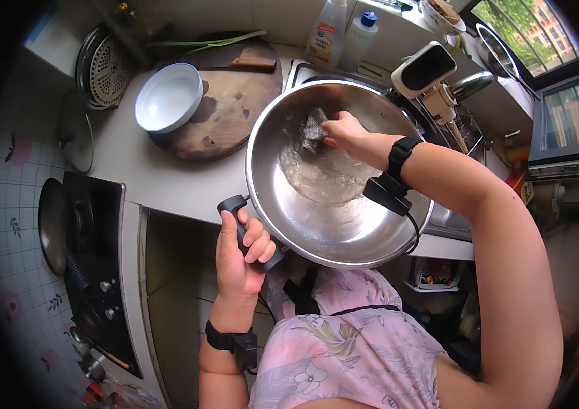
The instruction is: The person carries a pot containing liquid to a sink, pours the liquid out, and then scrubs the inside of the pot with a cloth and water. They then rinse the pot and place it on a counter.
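A large stainless steel wok [289, 214] with some water [315, 179] in its bottom is tilted in front of me, over the sink edge. My left hand [243, 250] grips its black side handle [241, 232] at the lower left. Inside the wok, my right hand [346, 133] pinches a grey scouring cloth [315, 125] against the far inner wall, just above the water. Part of the wok's right rim is hidden behind my right forearm.
Left of the wok, a white bowl [169, 97] rests on a round wooden cutting board [228, 112], with a knife handle [252, 63] and green onions [218, 42] behind. Bottles [326, 36] stand at the back. A faucet-mounted device [425, 69] rises right. A gas stove [97, 255] is far left.
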`<control>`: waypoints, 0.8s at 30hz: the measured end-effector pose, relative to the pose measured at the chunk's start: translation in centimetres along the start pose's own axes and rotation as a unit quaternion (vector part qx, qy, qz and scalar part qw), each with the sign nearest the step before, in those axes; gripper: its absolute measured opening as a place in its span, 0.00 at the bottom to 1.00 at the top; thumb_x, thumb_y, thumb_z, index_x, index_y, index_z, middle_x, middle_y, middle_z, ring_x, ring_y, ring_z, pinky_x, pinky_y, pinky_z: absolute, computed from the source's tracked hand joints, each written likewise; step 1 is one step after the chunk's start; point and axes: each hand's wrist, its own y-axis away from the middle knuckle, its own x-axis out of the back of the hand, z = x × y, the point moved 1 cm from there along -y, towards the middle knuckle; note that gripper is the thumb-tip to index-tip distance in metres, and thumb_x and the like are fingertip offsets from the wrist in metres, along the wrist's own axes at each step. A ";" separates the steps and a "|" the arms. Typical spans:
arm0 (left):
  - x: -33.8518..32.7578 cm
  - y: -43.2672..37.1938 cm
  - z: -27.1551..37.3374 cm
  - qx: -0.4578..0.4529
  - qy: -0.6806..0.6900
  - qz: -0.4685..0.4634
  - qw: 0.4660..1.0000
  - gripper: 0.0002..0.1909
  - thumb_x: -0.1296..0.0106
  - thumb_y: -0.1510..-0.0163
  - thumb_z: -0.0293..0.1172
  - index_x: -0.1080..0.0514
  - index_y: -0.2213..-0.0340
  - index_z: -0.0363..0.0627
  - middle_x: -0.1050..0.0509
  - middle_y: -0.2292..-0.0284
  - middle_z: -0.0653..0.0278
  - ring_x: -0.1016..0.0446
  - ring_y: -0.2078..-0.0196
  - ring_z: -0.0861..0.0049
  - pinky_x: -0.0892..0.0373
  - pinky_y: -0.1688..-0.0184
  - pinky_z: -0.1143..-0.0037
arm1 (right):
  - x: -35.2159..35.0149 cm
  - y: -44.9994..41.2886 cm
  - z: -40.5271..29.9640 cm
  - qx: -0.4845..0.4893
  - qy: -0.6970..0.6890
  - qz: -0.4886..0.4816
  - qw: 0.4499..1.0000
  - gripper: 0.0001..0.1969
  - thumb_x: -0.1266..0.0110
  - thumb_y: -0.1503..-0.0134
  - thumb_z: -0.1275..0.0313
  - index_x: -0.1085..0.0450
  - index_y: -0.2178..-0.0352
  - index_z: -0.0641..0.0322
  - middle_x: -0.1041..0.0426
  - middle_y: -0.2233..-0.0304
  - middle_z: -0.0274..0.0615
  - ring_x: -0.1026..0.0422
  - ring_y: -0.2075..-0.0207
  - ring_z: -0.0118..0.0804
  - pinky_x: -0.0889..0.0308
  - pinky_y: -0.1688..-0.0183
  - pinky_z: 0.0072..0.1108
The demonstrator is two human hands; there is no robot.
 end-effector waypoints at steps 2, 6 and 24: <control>0.2 -0.1 0.0 0.006 0.002 0.000 1.000 0.15 0.66 0.46 0.46 0.43 0.74 0.47 0.48 0.86 0.75 0.52 0.89 0.91 0.49 0.84 0.86 | -2.2 1.5 -1.5 -0.052 -0.208 -0.058 0.975 0.10 0.58 0.51 0.72 0.43 0.66 0.62 0.38 0.70 0.36 0.37 0.69 0.28 0.38 0.66 0.19; 0.2 -0.2 -0.1 0.014 0.010 -0.002 1.000 0.15 0.66 0.46 0.45 0.43 0.74 0.47 0.48 0.86 0.75 0.52 0.89 0.91 0.49 0.85 0.87 | -5.4 7.2 -3.7 -0.048 -0.266 -0.307 0.913 0.06 0.60 0.50 0.67 0.39 0.74 0.56 0.37 0.74 0.31 0.39 0.71 0.25 0.41 0.68 0.18; -0.1 -0.5 0.1 0.020 0.066 -0.012 0.998 0.13 0.68 0.45 0.43 0.44 0.75 0.47 0.50 0.87 0.75 0.54 0.91 0.91 0.51 0.88 0.87 | -5.5 9.3 -4.8 -0.021 -0.230 -0.299 0.926 0.09 0.64 0.54 0.68 0.38 0.75 0.59 0.38 0.75 0.37 0.39 0.71 0.29 0.42 0.67 0.26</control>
